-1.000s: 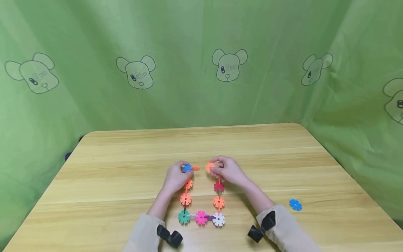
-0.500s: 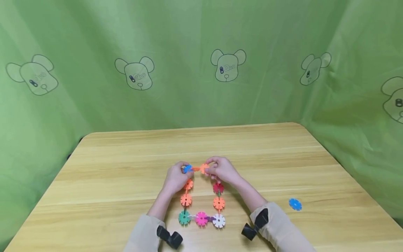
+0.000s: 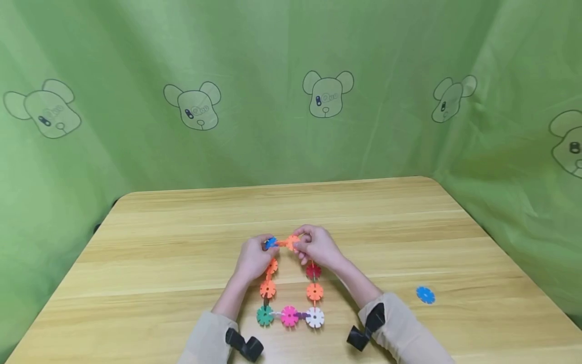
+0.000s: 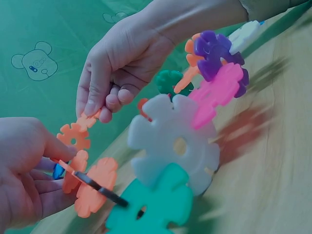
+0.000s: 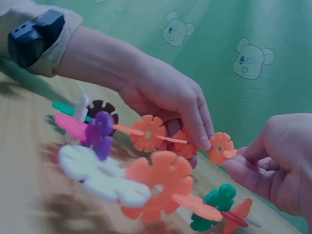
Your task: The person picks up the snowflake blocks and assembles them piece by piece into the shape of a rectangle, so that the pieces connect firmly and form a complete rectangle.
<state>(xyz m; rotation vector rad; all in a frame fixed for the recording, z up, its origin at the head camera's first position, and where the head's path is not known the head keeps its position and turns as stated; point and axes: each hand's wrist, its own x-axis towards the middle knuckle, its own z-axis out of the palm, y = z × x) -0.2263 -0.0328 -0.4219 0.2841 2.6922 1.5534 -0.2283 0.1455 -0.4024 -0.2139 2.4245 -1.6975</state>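
Slotted plastic snowflake discs are linked into a chain, open toward the back, in the head view. My left hand (image 3: 253, 257) pinches the blue disc (image 3: 271, 242) at the left end. An orange disc (image 3: 282, 243) juts from it, seen nearly edge-on. My right hand (image 3: 320, 247) pinches another orange disc (image 3: 293, 241) at the right end by thumb and fingers. Those two orange discs touch in the left wrist view; whether their slots interlock I cannot tell. Below lie the green disc (image 3: 265, 316), pink disc (image 3: 289, 316) and white disc (image 3: 314, 317).
A loose blue disc (image 3: 425, 294) lies on the wooden table (image 3: 182, 227) to the right. The right column includes a red disc (image 3: 313, 271). Green curtain (image 3: 254, 151) with bear-head drawings hangs behind the table and at both sides.
My right hand has moved left with its orange disc, closing the gap to the orange disc at my left hand. The left hand has stayed nearly still. The chain's right column leans slightly left.
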